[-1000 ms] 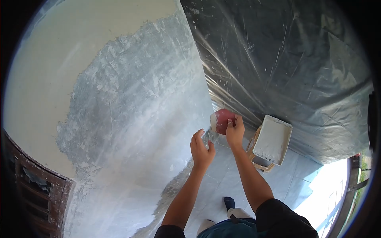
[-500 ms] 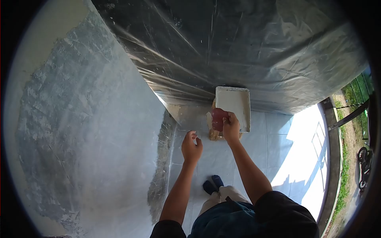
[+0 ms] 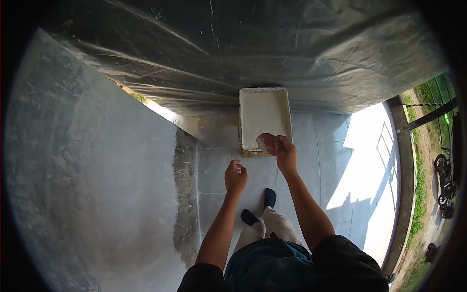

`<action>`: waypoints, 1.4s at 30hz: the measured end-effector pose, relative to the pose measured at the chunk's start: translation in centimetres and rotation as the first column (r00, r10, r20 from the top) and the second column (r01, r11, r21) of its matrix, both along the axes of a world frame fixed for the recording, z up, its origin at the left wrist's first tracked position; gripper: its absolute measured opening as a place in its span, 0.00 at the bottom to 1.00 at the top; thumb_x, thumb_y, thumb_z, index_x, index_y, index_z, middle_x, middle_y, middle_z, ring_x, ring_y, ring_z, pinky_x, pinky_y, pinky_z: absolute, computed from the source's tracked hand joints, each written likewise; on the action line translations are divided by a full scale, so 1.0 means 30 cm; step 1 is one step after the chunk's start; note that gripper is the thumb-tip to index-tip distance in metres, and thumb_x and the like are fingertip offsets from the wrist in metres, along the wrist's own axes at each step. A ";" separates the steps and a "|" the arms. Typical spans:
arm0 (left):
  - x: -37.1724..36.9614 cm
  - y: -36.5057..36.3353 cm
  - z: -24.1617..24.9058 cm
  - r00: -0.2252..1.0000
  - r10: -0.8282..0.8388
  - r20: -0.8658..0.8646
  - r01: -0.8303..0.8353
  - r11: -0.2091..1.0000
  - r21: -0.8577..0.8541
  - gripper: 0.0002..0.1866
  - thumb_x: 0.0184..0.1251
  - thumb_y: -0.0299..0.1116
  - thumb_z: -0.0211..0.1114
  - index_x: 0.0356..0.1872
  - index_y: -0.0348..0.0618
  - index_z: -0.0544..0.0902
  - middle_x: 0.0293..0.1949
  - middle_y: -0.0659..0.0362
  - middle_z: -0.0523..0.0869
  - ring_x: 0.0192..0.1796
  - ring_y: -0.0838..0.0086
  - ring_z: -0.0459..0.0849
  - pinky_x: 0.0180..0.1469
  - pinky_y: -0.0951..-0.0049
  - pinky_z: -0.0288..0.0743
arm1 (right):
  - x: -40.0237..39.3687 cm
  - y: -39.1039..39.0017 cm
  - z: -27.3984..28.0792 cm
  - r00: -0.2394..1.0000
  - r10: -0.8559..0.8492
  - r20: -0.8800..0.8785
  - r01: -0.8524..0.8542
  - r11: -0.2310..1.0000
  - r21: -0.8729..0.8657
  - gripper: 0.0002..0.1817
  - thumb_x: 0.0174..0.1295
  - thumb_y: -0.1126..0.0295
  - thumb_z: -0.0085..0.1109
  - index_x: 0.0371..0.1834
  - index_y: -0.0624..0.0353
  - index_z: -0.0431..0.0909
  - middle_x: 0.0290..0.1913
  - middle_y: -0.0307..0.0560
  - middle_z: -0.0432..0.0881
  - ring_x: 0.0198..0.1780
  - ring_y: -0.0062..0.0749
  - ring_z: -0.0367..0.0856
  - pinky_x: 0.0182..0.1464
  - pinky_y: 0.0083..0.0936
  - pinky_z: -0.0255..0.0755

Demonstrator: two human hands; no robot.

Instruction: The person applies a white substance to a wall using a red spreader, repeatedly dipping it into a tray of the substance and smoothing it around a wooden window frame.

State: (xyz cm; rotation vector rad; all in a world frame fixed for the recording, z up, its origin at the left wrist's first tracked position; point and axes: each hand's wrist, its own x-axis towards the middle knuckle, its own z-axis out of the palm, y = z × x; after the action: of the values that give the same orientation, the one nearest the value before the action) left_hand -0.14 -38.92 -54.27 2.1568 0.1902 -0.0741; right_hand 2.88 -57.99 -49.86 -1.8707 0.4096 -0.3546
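My right hand [image 3: 286, 151] grips a reddish flat scraper [image 3: 269, 143] that has pale material on its left edge. The scraper is over the near edge of a white rectangular tray [image 3: 242, 119], which holds a pale, smooth material. Brownish supports show under the tray. My left hand [image 3: 235, 176] is to the left of the right one, below the tray in view, with its fingers curled; whether something small is between them is too small to tell.
A grey, partly coated wall [image 3: 121, 180] fills the left side. Dark plastic sheeting [image 3: 272, 48] hangs behind the tray. Grey floor tiles [image 3: 304, 170] lie underfoot. At the right are a sunlit patch, a curb, grass and a motorcycle [image 3: 442, 180].
The view has shifted, and the tray appears larger and further left. My feet have moved into a stepping stance. The scraper is now over the tray's near edge, still in my right hand.
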 end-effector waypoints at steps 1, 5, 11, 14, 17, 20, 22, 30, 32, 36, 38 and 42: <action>0.005 -0.009 -0.019 1.000 -0.002 -0.014 0.002 1.000 0.008 0.16 0.61 0.27 0.61 0.51 0.36 0.78 0.40 0.50 0.87 0.42 0.57 0.87 0.48 0.61 0.80 | 0.010 -0.011 -0.020 1.000 0.025 0.002 -0.025 1.000 -0.010 0.12 0.64 0.78 0.56 0.50 0.67 0.80 0.39 0.54 0.87 0.42 0.33 0.86 0.47 0.26 0.76; 0.029 -0.055 -0.073 0.994 -0.035 -0.100 0.045 0.995 0.094 0.18 0.63 0.29 0.61 0.54 0.35 0.77 0.43 0.47 0.86 0.44 0.56 0.87 0.49 0.59 0.80 | 0.055 -0.041 -0.042 0.986 0.092 -0.138 -0.095 0.995 -0.017 0.12 0.65 0.78 0.55 0.50 0.67 0.79 0.39 0.56 0.86 0.42 0.35 0.86 0.46 0.27 0.75; 0.062 -0.066 -0.232 0.995 -0.071 -0.068 0.079 0.989 0.123 0.20 0.64 0.29 0.62 0.56 0.34 0.75 0.43 0.48 0.87 0.40 0.59 0.87 0.48 0.61 0.80 | 0.079 -0.034 -0.201 0.987 0.095 -0.132 -0.102 0.994 -0.048 0.13 0.65 0.78 0.55 0.51 0.65 0.79 0.38 0.59 0.85 0.41 0.40 0.87 0.45 0.30 0.76; 0.084 -0.057 -0.306 0.983 -0.034 -0.180 0.041 0.999 0.033 0.21 0.66 0.32 0.62 0.57 0.34 0.74 0.46 0.46 0.86 0.45 0.57 0.86 0.51 0.61 0.79 | 0.080 -0.020 -0.267 0.977 0.079 -0.199 -0.096 0.992 -0.080 0.13 0.65 0.77 0.55 0.52 0.65 0.80 0.40 0.61 0.86 0.42 0.46 0.87 0.47 0.31 0.76; 0.095 -0.026 -0.508 0.933 0.032 -0.358 -0.075 0.991 -0.107 0.21 0.69 0.34 0.62 0.59 0.36 0.73 0.48 0.49 0.85 0.48 0.62 0.85 0.52 0.65 0.77 | 0.075 0.004 -0.302 0.964 0.080 -0.252 -0.106 0.990 -0.090 0.14 0.64 0.78 0.54 0.52 0.64 0.80 0.42 0.63 0.86 0.45 0.53 0.87 0.48 0.35 0.77; 0.105 -0.015 -0.568 0.832 0.052 -0.552 -0.212 0.950 -0.229 0.22 0.74 0.39 0.58 0.63 0.42 0.71 0.54 0.55 0.82 0.52 0.68 0.82 0.54 0.69 0.74 | 0.064 0.038 -0.365 0.959 0.148 -0.240 -0.178 0.978 -0.107 0.14 0.64 0.79 0.53 0.52 0.63 0.80 0.42 0.64 0.85 0.46 0.57 0.86 0.49 0.38 0.78; 0.110 -0.014 -0.580 0.761 0.071 -0.645 -0.372 0.863 -0.343 0.24 0.75 0.44 0.55 0.66 0.44 0.69 0.58 0.55 0.80 0.56 0.66 0.80 0.59 0.62 0.70 | 0.051 0.051 -0.400 0.944 0.188 -0.271 -0.221 0.971 -0.096 0.14 0.64 0.80 0.53 0.51 0.63 0.80 0.42 0.64 0.85 0.47 0.59 0.85 0.49 0.39 0.78; 0.149 -0.048 -0.606 0.702 0.002 -0.712 -0.449 0.777 -0.441 0.35 0.77 0.58 0.46 0.74 0.46 0.60 0.68 0.51 0.74 0.68 0.58 0.72 0.70 0.50 0.59 | 0.112 0.048 -0.476 0.943 0.272 -0.190 -0.304 0.939 -0.163 0.14 0.64 0.83 0.52 0.51 0.63 0.81 0.44 0.62 0.85 0.47 0.58 0.85 0.48 0.39 0.78; 0.169 -0.066 -0.606 0.700 -0.010 -0.714 -0.550 0.629 -0.549 0.40 0.76 0.61 0.43 0.78 0.45 0.53 0.73 0.48 0.67 0.75 0.55 0.64 0.75 0.49 0.49 | 0.172 0.038 -0.464 0.941 0.285 -0.181 -0.317 0.930 -0.183 0.15 0.63 0.84 0.53 0.52 0.63 0.81 0.45 0.61 0.85 0.47 0.58 0.85 0.48 0.38 0.78; 0.212 -0.091 -0.598 0.703 -0.025 -0.711 -0.638 0.420 -0.646 0.43 0.76 0.63 0.40 0.80 0.44 0.46 0.77 0.46 0.59 0.80 0.55 0.54 0.79 0.51 0.38 | 0.272 0.029 -0.499 0.914 0.384 -0.129 -0.405 0.874 -0.267 0.18 0.59 0.86 0.54 0.52 0.64 0.81 0.46 0.59 0.86 0.47 0.57 0.85 0.48 0.40 0.78; 0.231 -0.102 -0.583 0.706 -0.049 -0.707 -0.687 0.192 -0.700 0.45 0.75 0.65 0.40 0.81 0.45 0.43 0.80 0.46 0.52 0.82 0.56 0.47 0.80 0.54 0.31 | 0.307 0.033 -0.498 0.834 0.511 -0.205 -0.551 0.784 -0.285 0.20 0.56 0.86 0.55 0.52 0.63 0.82 0.47 0.58 0.86 0.47 0.55 0.85 0.48 0.40 0.79; 0.251 -0.106 -0.591 0.707 -0.053 -0.705 -0.704 0.030 -0.709 0.46 0.73 0.65 0.41 0.81 0.45 0.40 0.81 0.47 0.47 0.83 0.58 0.43 0.81 0.57 0.28 | 0.343 0.041 -0.533 0.781 0.591 -0.203 -0.622 0.702 -0.346 0.21 0.54 0.86 0.55 0.52 0.61 0.83 0.47 0.57 0.86 0.47 0.53 0.86 0.49 0.40 0.80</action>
State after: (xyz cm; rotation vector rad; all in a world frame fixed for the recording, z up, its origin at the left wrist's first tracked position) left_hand 7.39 -42.10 -71.99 0.5115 0.8085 -0.4402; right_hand 13.17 -56.77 -65.85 -2.2968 -0.2783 0.1045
